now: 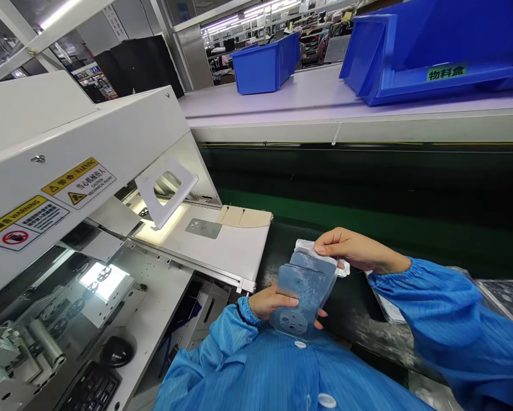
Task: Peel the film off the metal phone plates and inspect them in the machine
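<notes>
My left hand (270,301) grips a stack of blue-grey flat plates (304,291) from below, close to my chest. Each plate looks like a phone back cover with round camera holes at its near end. My right hand (351,249) pinches the far top edge of the stack together with a piece of clear plastic wrap (312,249). Both arms are in blue sleeves. The stack is held above the dark conveyor belt (368,228).
A white machine (68,148) with warning labels stands at the left, with a lit feed tray (222,245) carrying one grey plate (203,228). A keyboard (91,391) and mouse (116,351) lie below. Blue bins (265,63) sit on the far shelf. More wrapped parts (503,297) lie at right.
</notes>
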The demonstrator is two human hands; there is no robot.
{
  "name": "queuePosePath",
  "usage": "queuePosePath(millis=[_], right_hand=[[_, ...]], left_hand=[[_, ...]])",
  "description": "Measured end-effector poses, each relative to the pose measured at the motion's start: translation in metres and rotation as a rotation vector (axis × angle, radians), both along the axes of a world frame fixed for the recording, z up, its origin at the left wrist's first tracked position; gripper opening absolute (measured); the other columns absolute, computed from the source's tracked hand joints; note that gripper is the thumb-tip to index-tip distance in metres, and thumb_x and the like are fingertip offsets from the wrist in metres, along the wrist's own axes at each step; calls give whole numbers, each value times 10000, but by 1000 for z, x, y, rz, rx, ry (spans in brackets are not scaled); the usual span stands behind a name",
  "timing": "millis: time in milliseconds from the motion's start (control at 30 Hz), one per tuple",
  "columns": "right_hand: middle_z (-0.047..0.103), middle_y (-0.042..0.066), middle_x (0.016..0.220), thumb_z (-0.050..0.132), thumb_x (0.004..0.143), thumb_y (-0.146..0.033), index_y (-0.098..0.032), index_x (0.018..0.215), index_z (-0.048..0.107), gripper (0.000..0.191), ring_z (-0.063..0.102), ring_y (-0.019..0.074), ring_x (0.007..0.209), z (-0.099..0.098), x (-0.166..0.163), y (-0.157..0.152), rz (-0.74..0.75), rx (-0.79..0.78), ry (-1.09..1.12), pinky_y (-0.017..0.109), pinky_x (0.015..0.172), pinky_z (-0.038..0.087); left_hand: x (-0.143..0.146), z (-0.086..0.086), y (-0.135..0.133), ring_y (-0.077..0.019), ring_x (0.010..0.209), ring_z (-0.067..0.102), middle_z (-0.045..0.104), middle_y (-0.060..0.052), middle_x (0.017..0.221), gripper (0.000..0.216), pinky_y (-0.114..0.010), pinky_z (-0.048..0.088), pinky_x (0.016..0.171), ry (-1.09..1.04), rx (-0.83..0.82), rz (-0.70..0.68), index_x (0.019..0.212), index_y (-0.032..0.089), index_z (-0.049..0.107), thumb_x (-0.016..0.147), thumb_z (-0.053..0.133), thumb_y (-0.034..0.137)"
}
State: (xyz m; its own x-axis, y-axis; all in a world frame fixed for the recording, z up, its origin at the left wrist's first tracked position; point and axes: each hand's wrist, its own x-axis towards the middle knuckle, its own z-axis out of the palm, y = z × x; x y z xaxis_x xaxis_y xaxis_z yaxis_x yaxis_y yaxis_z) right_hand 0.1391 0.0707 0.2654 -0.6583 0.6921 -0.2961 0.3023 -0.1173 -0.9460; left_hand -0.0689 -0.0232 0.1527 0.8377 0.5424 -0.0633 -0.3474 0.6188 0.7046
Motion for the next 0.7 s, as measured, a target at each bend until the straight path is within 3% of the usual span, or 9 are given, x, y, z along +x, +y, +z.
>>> queuePosePath(millis=[67, 200, 300, 400, 500, 567, 700], right_hand=[[525, -19, 503, 678, 675, -575, -170, 626, 671, 408, 407, 77, 424, -2, 1, -2, 9, 45, -15, 233, 415, 347], [667, 29, 718, 660, 725, -490, -199, 744, 719, 297, 550, 133, 585, -4, 2, -8, 56, 334, -130, 253, 520, 428], [606, -6, 609, 675, 706, -462, -199, 643, 669, 270, 513, 125, 565, -8, -1, -13, 148, 400, -219, 238, 495, 380], [519, -19, 527, 624, 737, -510, -193, 559, 590, 366, 440, 108, 504, -13, -4, -16, 64, 503, -275, 238, 462, 321], [548, 9, 567, 522, 816, -554, -194, 577, 600, 440, 460, 125, 538, -13, -6, -17, 69, 603, -255, 263, 519, 356], [540, 11, 574, 490, 836, -585, -193, 580, 600, 480, 457, 127, 542, -10, -4, -15, 98, 551, -237, 268, 530, 367], [536, 7, 620, 529, 807, -621, -183, 586, 601, 495, 464, 118, 576, -5, 2, -5, 140, 290, -114, 253, 530, 398]], left_hand=[[-1, -1, 0, -314, 967, 662, 641, -226, 1135, 567, -456, 442, 925, 8, 6, -1, 1249, 46, 562, 778, 596, 360], [-2, -2, -1, -303, 931, 673, 647, -219, 1132, 540, -447, 465, 885, 48, -24, 69, 1238, 55, 577, 790, 597, 355], [0, -2, -2, -291, 921, 677, 634, -232, 1159, 556, -422, 481, 872, 53, -35, 62, 1227, 53, 586, 772, 644, 368], [1, -2, -3, -279, 937, 675, 610, -238, 1207, 581, -400, 491, 861, 39, -56, 73, 1251, 72, 573, 766, 663, 381], [2, -2, -2, -277, 957, 670, 594, -243, 1233, 572, -389, 491, 861, 20, -70, 62, 1244, 74, 579, 769, 663, 381], [2, -3, -1, -274, 956, 671, 598, -248, 1226, 547, -386, 488, 863, 14, -69, 53, 1223, 65, 592, 778, 652, 377], [1, -3, 1, -273, 943, 673, 616, -247, 1194, 506, -409, 479, 880, 31, -44, 51, 1201, 61, 601, 796, 629, 364]])
